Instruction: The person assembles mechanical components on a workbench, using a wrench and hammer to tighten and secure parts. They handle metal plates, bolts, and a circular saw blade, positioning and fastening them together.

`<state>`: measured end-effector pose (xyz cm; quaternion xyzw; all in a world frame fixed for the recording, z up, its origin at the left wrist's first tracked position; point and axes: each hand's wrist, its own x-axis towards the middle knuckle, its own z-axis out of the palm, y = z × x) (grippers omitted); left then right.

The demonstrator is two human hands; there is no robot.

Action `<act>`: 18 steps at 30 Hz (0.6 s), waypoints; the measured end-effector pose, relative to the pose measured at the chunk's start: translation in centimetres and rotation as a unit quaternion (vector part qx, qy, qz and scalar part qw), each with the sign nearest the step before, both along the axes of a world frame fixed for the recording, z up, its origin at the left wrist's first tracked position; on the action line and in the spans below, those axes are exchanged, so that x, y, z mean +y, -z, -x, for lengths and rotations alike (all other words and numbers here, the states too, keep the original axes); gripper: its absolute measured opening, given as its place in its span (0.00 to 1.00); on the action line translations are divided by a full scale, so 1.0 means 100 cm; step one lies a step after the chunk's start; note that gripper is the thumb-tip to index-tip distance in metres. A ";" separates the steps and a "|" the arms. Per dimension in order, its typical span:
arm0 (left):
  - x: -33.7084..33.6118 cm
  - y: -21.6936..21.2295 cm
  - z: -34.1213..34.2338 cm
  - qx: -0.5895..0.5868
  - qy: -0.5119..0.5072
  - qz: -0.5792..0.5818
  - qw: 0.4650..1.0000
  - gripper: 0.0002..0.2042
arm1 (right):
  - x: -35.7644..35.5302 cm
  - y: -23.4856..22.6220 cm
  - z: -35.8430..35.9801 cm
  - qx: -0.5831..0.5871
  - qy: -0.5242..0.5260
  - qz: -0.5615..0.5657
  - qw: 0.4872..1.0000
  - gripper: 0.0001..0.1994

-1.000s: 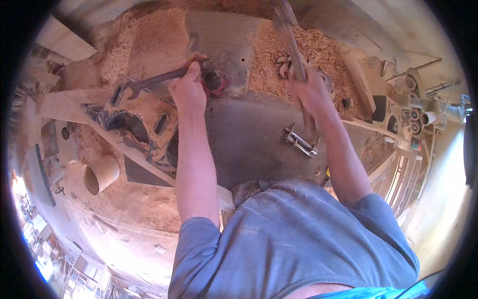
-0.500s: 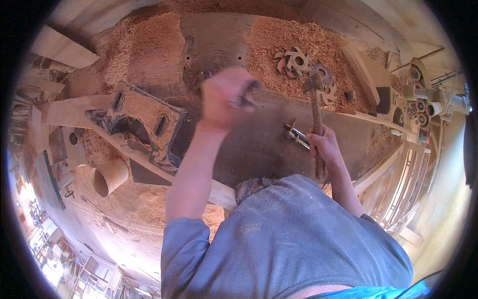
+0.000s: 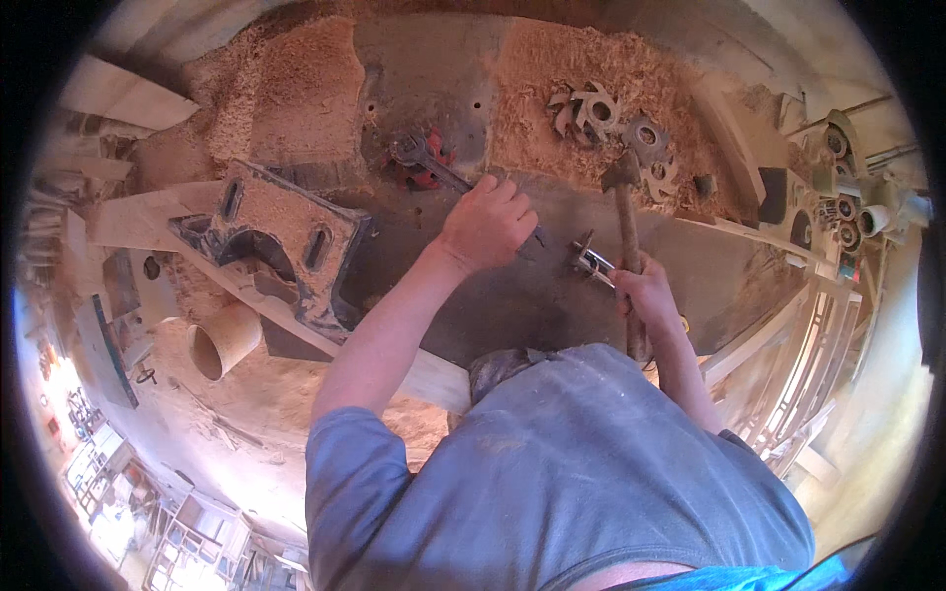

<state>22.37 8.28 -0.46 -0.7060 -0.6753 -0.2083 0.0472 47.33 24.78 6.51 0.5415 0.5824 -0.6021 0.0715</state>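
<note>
- On the dark metal surface (image 3: 552, 305), ringed by heaps of sawdust (image 3: 581, 69), the left hand (image 3: 488, 225) lay with its grip closed round the shaft of a long wrench (image 3: 434, 169); a second earlier that hand had been up at the wrench head, and half a second earlier it was in blurred motion.
- At the far end, the wrench head sat on a red fitting (image 3: 419, 175), so the wrench was judged still engaged there.
- Near the front edge, the right hand (image 3: 645, 295) had its grip shut on the wooden handle of a hammer (image 3: 625, 212), head raised and pointing away; it had dropped lower on the handle than a second before.
- Between the hands lay a small metal clamp (image 3: 589, 260), untouched.
- Beyond the hammer rested toothed cutter wheels (image 3: 611, 123).
</note>
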 end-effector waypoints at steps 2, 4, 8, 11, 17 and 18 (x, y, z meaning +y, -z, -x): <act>-0.004 0.008 0.006 0.008 0.027 0.014 0.999 0.05 | 0.001 -0.001 0.001 0.001 -0.005 -0.008 1.000 0.08; -0.016 0.014 0.006 0.005 0.046 0.010 0.999 0.05 | 0.001 0.005 -0.004 0.008 0.004 -0.004 1.000 0.08; -0.044 0.012 0.013 0.035 0.043 0.017 0.998 0.03 | 0.001 0.007 -0.009 0.021 0.017 -0.004 1.000 0.08; -0.041 0.012 0.015 -0.009 0.050 0.085 0.995 0.07 | 0.000 0.008 -0.009 0.024 0.011 -0.002 1.000 0.08; 0.026 -0.007 0.063 -0.086 -0.091 0.152 0.980 0.13 | 0.010 0.008 -0.014 0.032 0.005 -0.011 0.999 0.08; 0.033 -0.025 0.075 -0.102 -0.147 0.192 0.965 0.13 | 0.011 0.004 -0.013 0.037 0.020 -0.012 0.999 0.09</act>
